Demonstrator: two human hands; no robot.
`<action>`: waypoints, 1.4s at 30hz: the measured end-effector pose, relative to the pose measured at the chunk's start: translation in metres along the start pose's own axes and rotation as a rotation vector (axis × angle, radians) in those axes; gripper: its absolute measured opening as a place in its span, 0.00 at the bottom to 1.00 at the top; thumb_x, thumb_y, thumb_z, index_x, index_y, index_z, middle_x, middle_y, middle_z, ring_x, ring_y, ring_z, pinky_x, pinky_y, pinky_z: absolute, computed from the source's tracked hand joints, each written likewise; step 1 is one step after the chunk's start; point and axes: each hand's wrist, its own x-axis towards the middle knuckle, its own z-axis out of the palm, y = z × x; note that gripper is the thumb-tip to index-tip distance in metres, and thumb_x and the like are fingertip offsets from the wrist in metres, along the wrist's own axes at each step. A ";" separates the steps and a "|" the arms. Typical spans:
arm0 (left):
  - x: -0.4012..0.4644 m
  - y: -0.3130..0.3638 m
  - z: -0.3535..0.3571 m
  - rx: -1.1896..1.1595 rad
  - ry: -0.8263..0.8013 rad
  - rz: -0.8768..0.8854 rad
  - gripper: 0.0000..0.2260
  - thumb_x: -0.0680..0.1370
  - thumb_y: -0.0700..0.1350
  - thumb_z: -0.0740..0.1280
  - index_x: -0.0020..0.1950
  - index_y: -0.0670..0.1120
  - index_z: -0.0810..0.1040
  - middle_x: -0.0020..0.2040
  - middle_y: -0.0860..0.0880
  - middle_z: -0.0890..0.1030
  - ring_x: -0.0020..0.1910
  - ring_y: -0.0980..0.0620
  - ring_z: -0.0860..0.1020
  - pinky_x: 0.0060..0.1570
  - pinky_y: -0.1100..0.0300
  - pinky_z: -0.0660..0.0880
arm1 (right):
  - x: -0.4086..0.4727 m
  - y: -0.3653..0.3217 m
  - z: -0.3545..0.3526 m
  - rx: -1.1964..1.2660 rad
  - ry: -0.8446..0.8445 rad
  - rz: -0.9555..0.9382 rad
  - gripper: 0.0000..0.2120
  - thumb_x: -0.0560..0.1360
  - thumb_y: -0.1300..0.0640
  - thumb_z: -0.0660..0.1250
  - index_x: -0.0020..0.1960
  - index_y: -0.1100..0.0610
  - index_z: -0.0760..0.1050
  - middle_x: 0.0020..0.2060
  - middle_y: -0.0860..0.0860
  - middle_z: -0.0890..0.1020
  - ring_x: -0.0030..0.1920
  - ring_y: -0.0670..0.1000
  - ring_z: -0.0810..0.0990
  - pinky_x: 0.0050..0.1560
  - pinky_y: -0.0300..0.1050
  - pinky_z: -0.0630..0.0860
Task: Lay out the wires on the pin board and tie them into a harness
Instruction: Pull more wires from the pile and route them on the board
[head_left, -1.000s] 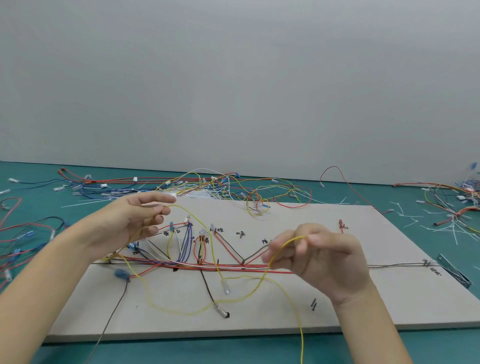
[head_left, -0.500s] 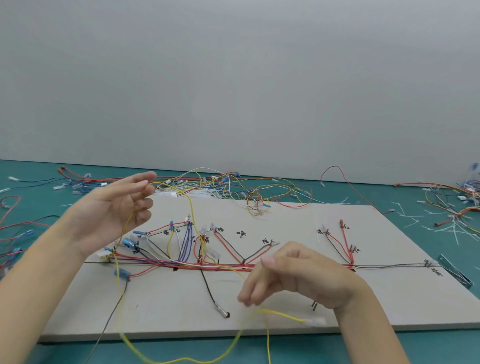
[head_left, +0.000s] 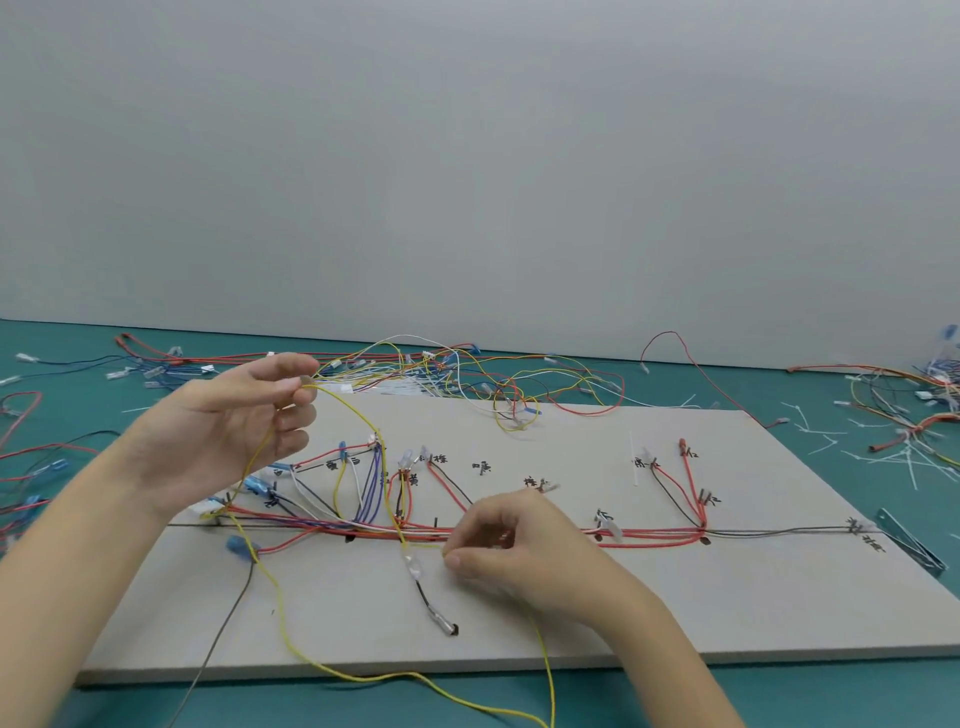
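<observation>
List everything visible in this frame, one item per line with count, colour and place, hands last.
pin board: one, pale grey, on the table in front of the person
yellow wire: one, held between both hands, looping off the board's near edge
laid harness wires: many, mostly red, also black, white, blue, along the board's middle
loose wires: many, mixed colours, behind the board and at both sides
cable ties: several, white, scattered on the table at right
table: one, teal
wall: grey, behind
left hand: raised, pinching the yellow wire
right hand: low over the board, pinching the yellow wire
</observation>
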 end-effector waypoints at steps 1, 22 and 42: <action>-0.001 0.002 -0.002 0.012 -0.033 -0.009 0.06 0.70 0.42 0.70 0.46 0.47 0.82 0.35 0.51 0.73 0.31 0.54 0.70 0.32 0.63 0.71 | 0.000 -0.001 -0.002 0.046 0.033 -0.002 0.07 0.74 0.63 0.70 0.40 0.52 0.79 0.33 0.48 0.82 0.35 0.44 0.78 0.39 0.36 0.73; -0.005 -0.013 0.009 0.857 -0.524 -0.669 0.11 0.75 0.50 0.72 0.55 0.49 0.83 0.43 0.45 0.84 0.23 0.57 0.76 0.24 0.67 0.71 | -0.015 -0.003 -0.059 1.102 0.379 -0.039 0.12 0.73 0.53 0.67 0.37 0.52 0.65 0.26 0.46 0.61 0.18 0.43 0.54 0.19 0.38 0.49; -0.003 -0.006 -0.104 0.997 -0.453 -0.545 0.16 0.68 0.51 0.79 0.54 0.50 0.84 0.50 0.48 0.85 0.47 0.56 0.82 0.41 0.69 0.75 | -0.016 -0.002 -0.063 1.164 0.388 -0.004 0.10 0.72 0.55 0.67 0.38 0.53 0.65 0.23 0.46 0.60 0.16 0.43 0.55 0.17 0.37 0.52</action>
